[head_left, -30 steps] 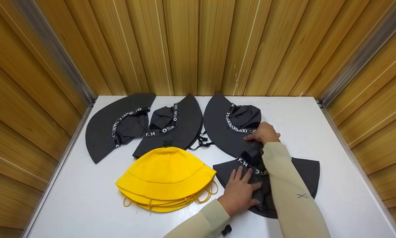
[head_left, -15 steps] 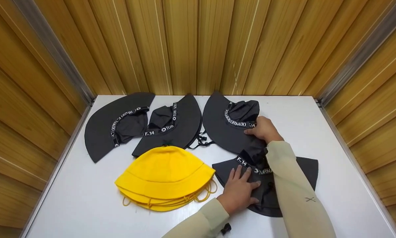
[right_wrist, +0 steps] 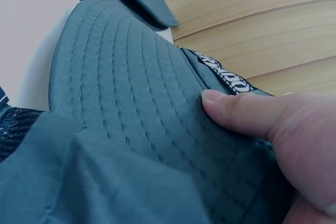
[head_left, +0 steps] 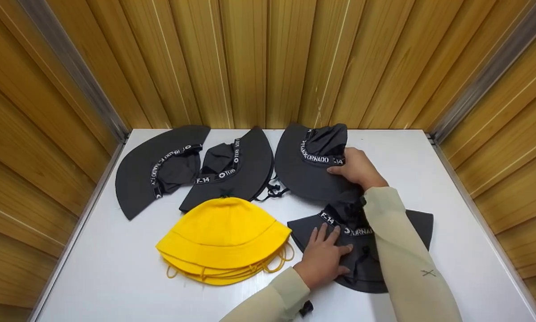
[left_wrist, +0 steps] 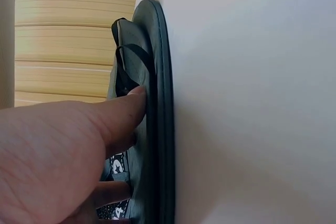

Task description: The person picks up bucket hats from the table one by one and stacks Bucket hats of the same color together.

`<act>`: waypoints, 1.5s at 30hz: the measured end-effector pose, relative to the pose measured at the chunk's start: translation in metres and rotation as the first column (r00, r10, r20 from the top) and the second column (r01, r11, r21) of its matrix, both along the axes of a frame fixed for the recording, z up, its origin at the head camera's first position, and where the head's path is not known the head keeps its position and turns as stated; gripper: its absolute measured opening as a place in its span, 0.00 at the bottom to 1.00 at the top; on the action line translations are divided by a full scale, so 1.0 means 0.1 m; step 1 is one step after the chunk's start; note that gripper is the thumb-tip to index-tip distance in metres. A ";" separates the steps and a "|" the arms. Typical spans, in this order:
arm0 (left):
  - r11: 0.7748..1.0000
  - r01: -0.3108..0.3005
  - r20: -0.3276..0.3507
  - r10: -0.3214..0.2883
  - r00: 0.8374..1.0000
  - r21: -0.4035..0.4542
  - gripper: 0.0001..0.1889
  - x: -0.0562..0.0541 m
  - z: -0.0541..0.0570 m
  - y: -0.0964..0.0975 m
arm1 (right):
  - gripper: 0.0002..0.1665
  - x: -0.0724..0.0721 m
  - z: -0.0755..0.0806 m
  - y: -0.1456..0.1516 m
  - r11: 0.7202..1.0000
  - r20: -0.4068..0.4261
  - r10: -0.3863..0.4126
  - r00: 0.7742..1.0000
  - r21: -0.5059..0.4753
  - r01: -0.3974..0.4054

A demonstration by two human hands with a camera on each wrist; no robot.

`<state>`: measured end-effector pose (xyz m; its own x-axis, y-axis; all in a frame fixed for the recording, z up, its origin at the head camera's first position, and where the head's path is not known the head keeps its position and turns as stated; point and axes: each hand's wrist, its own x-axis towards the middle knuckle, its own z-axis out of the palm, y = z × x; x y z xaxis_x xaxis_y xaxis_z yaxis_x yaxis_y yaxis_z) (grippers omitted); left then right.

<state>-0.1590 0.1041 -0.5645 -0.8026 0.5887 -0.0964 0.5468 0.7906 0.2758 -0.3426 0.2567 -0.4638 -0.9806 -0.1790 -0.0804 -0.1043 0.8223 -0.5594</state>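
A dark bucket hat (head_left: 299, 179) with a white-lettered band lies folded at the back right. My right hand (head_left: 359, 169) grips its right edge where crown and brim meet. In the right wrist view the thumb presses the stitched brim (right_wrist: 121, 77) beside the band; the other fingers are mostly hidden. Nearer me is another dark bucket hat (head_left: 303, 227), partly covered by my right forearm. On this nearer hat's brim my left hand (head_left: 320, 264) rests with spread fingers. The left wrist view shows its thumb touching the layered brim (left_wrist: 157, 77), close to a black strap.
Two more dark bucket hats (head_left: 133, 174) (head_left: 254, 174) lie at the back left. In front of them is a stack of yellow bucket hats (head_left: 225, 237) with cords. Black cords (head_left: 274, 192) lie between the back hats. Wood-patterned walls (head_left: 250, 62) enclose the white table (head_left: 102, 268).
My right hand has moved away from me, shifting the back right hat's crown and band toward the rear wall. More of the nearer hat's band shows. My left hand has stayed in place.
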 end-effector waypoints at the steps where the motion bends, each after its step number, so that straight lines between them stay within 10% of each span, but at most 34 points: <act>1: 1.000 0.003 0.004 -0.003 1.000 0.005 0.30 0.00 0.00 0.00 | 0.22 0.00 0.01 0.00 1.000 -0.009 0.010 1.000 -0.006 -0.010; 23: 0.998 0.021 0.108 -0.028 0.994 0.061 0.30 -0.04 0.00 -0.07 | 0.19 0.25 0.60 0.19 0.996 -0.198 0.094 0.976 0.006 -0.094; 35: 0.954 -0.085 0.311 -0.008 0.951 0.286 0.27 -0.12 0.16 -0.30 | 0.21 0.61 0.70 0.28 0.997 -0.298 0.069 0.952 -0.011 -0.075; 39: 0.842 -0.207 0.269 0.076 0.960 0.499 0.22 -0.11 0.29 -0.40 | 0.20 0.71 0.75 0.30 0.996 -0.349 0.071 0.934 -0.027 -0.086; 42: 0.648 -0.273 0.204 0.181 0.962 0.711 0.17 -0.15 0.40 -0.51 | 0.18 0.78 0.80 0.33 0.995 -0.364 0.075 0.928 -0.035 -0.094; 45: 0.452 -0.296 0.149 0.332 0.931 0.842 0.17 -0.24 0.51 -0.64 | 0.17 0.84 0.85 0.36 0.993 -0.354 0.084 0.932 -0.050 -0.108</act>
<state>-0.1834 0.0400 -0.5137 -0.9421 0.0792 0.3259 0.3340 0.3107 0.8899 -0.2586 0.2927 -0.3788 -0.9219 -0.2666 0.2810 -0.3803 0.7604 -0.5264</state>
